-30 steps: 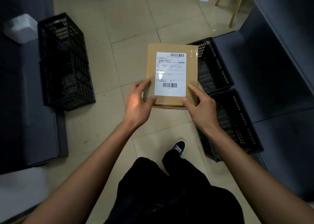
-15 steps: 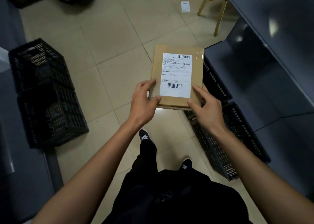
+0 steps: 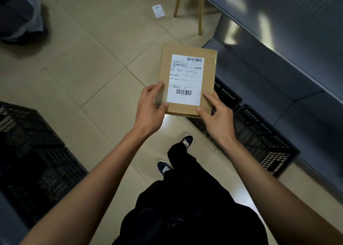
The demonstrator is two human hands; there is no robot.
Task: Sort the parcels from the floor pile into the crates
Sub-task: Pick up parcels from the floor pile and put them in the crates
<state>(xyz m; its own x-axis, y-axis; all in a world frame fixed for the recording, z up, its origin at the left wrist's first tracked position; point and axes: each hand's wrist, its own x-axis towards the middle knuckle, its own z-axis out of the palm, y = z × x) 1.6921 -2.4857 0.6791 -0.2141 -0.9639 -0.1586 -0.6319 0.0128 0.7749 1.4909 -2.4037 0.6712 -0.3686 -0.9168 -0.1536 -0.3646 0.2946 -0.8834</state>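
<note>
**Parcel held over the floor between the crates**

A black crate (image 3: pixel 33 152) sits at the left. The left hand (image 3: pixel 150 109) grips the brown parcel (image 3: pixel 185 79) at its near-left corner, thumb on top; the right hand (image 3: pixel 217 114) pinches the near-right corner. More black crates (image 3: pixel 259 139) line the right.

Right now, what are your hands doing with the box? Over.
Both hands, left and right, grip the box by its near end, label up. Crates just right, below it. Nothing in the way.
</note>
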